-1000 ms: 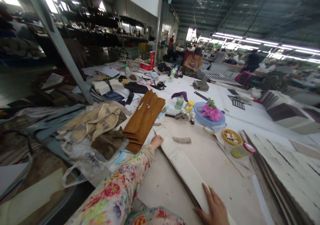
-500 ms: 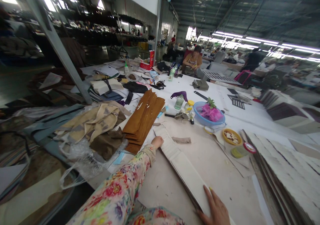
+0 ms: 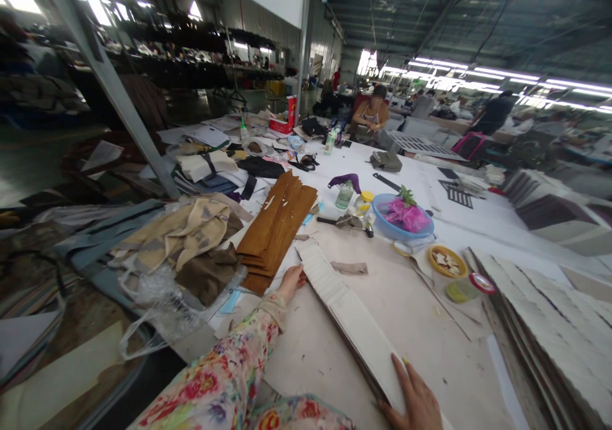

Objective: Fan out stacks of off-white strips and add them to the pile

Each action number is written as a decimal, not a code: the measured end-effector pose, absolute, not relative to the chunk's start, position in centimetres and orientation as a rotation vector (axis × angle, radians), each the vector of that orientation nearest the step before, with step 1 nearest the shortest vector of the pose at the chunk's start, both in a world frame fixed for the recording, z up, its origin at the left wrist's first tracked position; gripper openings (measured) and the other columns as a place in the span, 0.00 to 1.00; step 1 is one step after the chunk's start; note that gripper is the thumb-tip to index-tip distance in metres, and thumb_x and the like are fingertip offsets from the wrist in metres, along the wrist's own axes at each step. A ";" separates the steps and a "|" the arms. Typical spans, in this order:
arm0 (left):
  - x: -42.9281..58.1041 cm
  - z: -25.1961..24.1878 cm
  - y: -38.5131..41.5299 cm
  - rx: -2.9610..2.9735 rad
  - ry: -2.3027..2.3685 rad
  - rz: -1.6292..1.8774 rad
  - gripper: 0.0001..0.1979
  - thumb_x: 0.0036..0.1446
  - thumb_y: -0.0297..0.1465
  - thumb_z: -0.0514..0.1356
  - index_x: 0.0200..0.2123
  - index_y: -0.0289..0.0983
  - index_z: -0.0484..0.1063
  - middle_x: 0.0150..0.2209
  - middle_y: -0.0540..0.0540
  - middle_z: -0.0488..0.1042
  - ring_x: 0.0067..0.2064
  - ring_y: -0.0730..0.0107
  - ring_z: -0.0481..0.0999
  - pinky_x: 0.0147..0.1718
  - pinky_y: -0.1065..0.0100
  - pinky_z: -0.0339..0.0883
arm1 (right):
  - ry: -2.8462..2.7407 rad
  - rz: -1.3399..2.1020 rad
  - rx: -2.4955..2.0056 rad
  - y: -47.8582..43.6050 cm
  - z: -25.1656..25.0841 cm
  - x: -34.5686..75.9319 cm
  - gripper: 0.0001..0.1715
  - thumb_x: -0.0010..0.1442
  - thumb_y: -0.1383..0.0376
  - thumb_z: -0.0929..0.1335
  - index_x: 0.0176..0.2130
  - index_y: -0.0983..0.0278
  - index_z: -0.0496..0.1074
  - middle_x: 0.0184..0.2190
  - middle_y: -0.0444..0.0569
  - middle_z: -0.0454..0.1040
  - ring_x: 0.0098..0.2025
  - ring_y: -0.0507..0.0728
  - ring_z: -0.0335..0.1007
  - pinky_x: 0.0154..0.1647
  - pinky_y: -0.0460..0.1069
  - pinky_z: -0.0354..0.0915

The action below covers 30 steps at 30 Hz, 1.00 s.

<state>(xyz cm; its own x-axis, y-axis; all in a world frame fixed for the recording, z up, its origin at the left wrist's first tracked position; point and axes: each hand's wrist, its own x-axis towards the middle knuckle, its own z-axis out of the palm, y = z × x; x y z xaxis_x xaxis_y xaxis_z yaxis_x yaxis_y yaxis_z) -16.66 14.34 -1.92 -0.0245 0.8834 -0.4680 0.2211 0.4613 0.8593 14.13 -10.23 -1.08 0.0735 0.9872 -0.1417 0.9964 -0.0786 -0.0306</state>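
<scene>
A long stack of whitish strips [image 3: 356,315] runs diagonally over the table in front of me, with darker layers showing along its left edge. At the near end, my right hand [image 3: 415,397] grips the stack, thumb at the left edge and fingers across the top; a small yellow bit shows by the index finger. My left hand [image 3: 291,282] is beside the far left edge, fingers loosely extended and fingertips close to the strips; whether they touch is unclear. Brown strips [image 3: 277,229] lie fanned just beyond that hand, and a short beige scrap [image 3: 350,268] is right of the stack.
A blue basin [image 3: 382,216] holds a pink bag and leaves. Nearby are a yellow dish [image 3: 433,263], a red-lidded jar [image 3: 480,283] and a glass jar [image 3: 344,195]. Layered sheets [image 3: 540,328] line the right. Camouflage cloth [image 3: 191,229] lies left; another person sits across the table.
My left hand has come off the stack's top edge, moved slightly left and toward me, and its fingers have loosened. My right hand stays on the near end.
</scene>
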 end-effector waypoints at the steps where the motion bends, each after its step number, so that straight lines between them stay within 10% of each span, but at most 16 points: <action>1: -16.6 -1.9 14.2 0.975 1.504 0.731 0.18 0.61 0.37 0.40 0.42 0.33 0.62 0.37 0.43 0.72 0.35 0.77 0.72 0.33 0.76 0.66 | 2.092 -0.185 2.248 -10.3 -1.2 14.2 0.43 0.49 0.48 0.60 0.58 0.66 0.50 0.56 0.60 0.56 0.55 0.63 0.55 0.53 0.57 0.55; 12: -12.9 0.3 7.0 0.722 0.770 0.662 0.27 0.49 0.42 0.58 0.51 0.37 0.59 0.53 0.41 0.63 0.52 0.62 0.63 0.47 0.62 0.59 | 2.136 -0.161 2.283 -10.4 -0.6 13.8 0.43 0.48 0.48 0.61 0.58 0.65 0.49 0.56 0.60 0.55 0.56 0.64 0.54 0.53 0.57 0.53; 30: -6.0 0.2 1.9 0.261 0.822 0.565 0.30 0.39 0.36 0.64 0.46 0.31 0.62 0.46 0.36 0.69 0.47 0.54 0.69 0.42 0.58 0.65 | 2.050 -0.344 2.376 -9.9 -0.3 13.5 0.44 0.43 0.50 0.65 0.57 0.60 0.54 0.57 0.55 0.57 0.57 0.66 0.53 0.53 0.59 0.53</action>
<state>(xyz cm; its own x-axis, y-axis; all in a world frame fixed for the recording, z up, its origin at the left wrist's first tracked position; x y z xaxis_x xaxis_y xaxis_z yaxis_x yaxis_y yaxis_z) -5.95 1.93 0.20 0.5449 0.5686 -0.6162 -0.3721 0.8226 0.4300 13.45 -9.91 -0.30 0.1331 0.9791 -0.1538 0.9757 -0.1567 -0.1531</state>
